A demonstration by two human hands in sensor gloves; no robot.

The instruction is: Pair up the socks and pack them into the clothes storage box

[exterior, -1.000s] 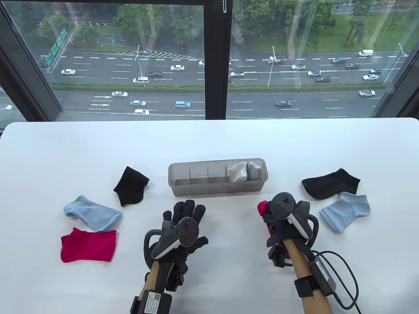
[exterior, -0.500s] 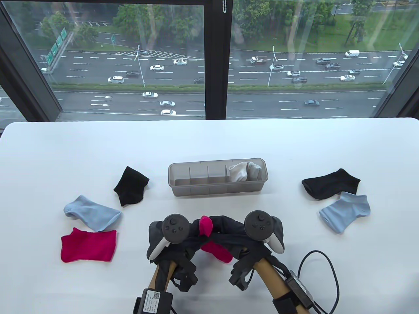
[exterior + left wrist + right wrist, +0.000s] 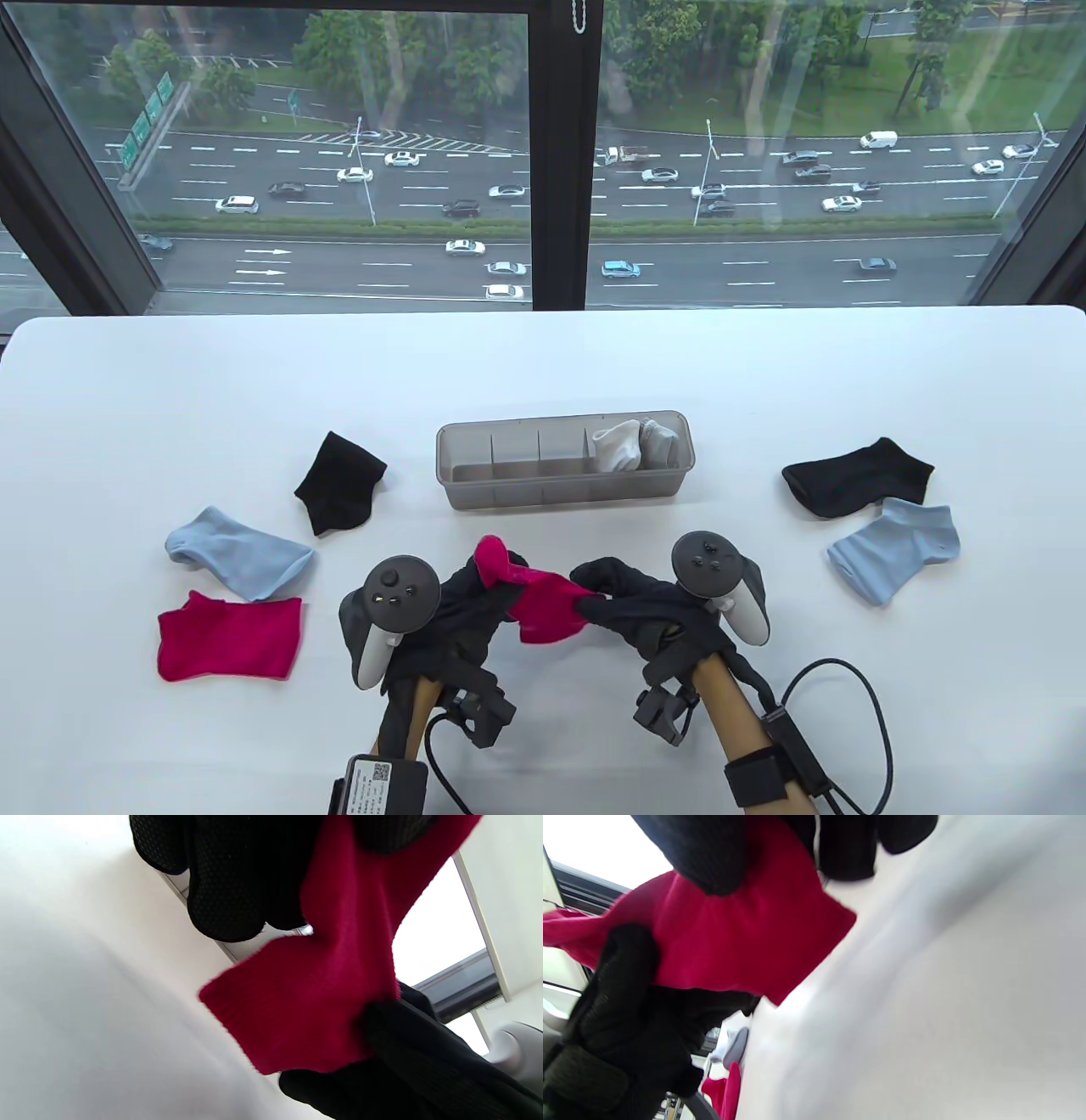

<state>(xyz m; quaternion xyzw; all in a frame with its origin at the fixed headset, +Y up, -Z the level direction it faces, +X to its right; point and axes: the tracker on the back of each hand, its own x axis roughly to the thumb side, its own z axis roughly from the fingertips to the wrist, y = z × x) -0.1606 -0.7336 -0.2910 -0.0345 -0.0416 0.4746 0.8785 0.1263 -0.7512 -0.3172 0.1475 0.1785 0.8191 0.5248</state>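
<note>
Stretching a red sock (image 3: 543,604) between them, the left hand (image 3: 458,607) and the right hand (image 3: 649,607) meet in the lower middle of the table view, each pinching one end of it above the white worktop (image 3: 543,365). In the left wrist view the same sock hangs from the gloved fingers (image 3: 229,891). Just above the hands, at the centre of the frame, stands the grey storage box (image 3: 564,492), with a white sock pair (image 3: 632,443) in its right-hand compartment. A second red sock (image 3: 229,637) lies flat at lower left, touching a light blue sock (image 3: 237,552), and a black sock (image 3: 339,481) lies above them. At right a black sock (image 3: 857,477) and another light blue sock (image 3: 895,548) lie touching.
</note>
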